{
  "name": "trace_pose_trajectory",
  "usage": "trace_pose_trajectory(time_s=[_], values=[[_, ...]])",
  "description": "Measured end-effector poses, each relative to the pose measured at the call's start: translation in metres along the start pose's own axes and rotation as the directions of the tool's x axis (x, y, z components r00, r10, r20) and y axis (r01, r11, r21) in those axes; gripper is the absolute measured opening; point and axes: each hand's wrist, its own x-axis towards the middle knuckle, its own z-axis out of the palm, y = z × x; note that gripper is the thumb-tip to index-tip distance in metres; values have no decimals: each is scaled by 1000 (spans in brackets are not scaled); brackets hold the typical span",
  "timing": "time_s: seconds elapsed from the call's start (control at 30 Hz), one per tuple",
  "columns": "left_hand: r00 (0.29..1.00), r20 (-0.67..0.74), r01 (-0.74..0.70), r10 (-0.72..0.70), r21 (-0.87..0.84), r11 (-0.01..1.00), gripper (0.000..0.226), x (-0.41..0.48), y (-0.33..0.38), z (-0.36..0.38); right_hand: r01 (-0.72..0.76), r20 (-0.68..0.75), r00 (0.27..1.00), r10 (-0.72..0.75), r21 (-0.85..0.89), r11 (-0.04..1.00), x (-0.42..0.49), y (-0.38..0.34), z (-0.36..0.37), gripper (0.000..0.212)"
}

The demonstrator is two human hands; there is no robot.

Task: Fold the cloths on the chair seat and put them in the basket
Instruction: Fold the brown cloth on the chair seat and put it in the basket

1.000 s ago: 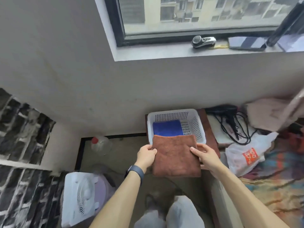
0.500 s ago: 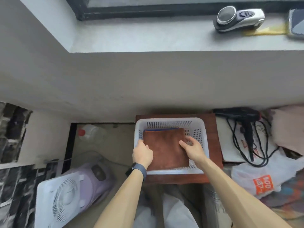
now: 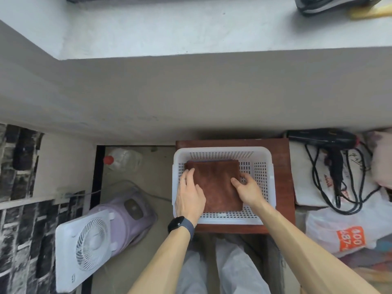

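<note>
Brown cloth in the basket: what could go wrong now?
The left hand, flat on the brown folded cloth, or the right hand at its edge could drag the fold open when withdrawn. The white perforated basket reaches nearly to the front of the wooden chair seat; a tug might topple it.

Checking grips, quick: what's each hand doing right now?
Left hand: open, pressing flat on the brown cloth.
Right hand: pinching the brown cloth's right edge.

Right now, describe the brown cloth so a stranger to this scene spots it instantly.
Below the grey window ledge, a dark wooden chair seat carries a white perforated basket. Inside lies the brown cloth, folded flat, left hand resting on it and right hand pinching its edge; nothing else in the basket is brown.
</note>
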Motion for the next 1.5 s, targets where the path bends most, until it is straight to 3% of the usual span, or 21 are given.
trace_pose_trajectory(time_s=[0.07,0.13,0.2,0.27,0.33,0.4,0.53,0.87,1.0,1.13,1.2,1.37,1.5], values=[[998,-25,-47,50,115,992,58,-8,-6,6,-5,-16,1000,5,6,1000,-7,2,1,55],[988,-25,-141,150,219,966,63,-13,-11,13,50,-120,991,-55,-46,998,-18,4,3,57],[971,24,-234,237,293,927,65,-13,-12,18,229,-266,923,-279,-207,951,-30,6,10,56],[958,81,-286,276,369,884,65,-5,-12,24,408,-243,787,-567,-483,775,-34,9,22,54],[955,107,-295,277,463,836,65,8,-15,30,474,-83,728,-681,-657,587,-25,12,35,56],[961,124,-276,249,532,800,67,21,-24,34,461,12,759,-651,-716,524,-10,13,42,58],[962,139,-269,235,635,724,71,39,-40,47,449,59,784,-617,-741,500,13,22,47,64],[976,132,-216,174,697,683,70,50,-41,58,433,59,807,-588,-736,520,27,25,53,65],[965,197,-263,176,762,592,70,46,-32,42,384,106,856,-506,-786,485,18,16,51,66],[932,266,-355,247,814,460,64,30,-29,-14,403,112,821,-560,-809,428,-21,-2,30,60],[939,225,-332,259,787,520,64,11,-41,-46,449,103,767,-633,-791,416,-48,-5,21,52],[996,2,-76,86,485,871,57,-76,-102,-109,634,216,651,-727,-682,365,-124,-17,45,46],[966,-171,223,-196,161,961,55,-175,-191,-146,826,394,407,-824,-544,148,-203,-37,119,39]])
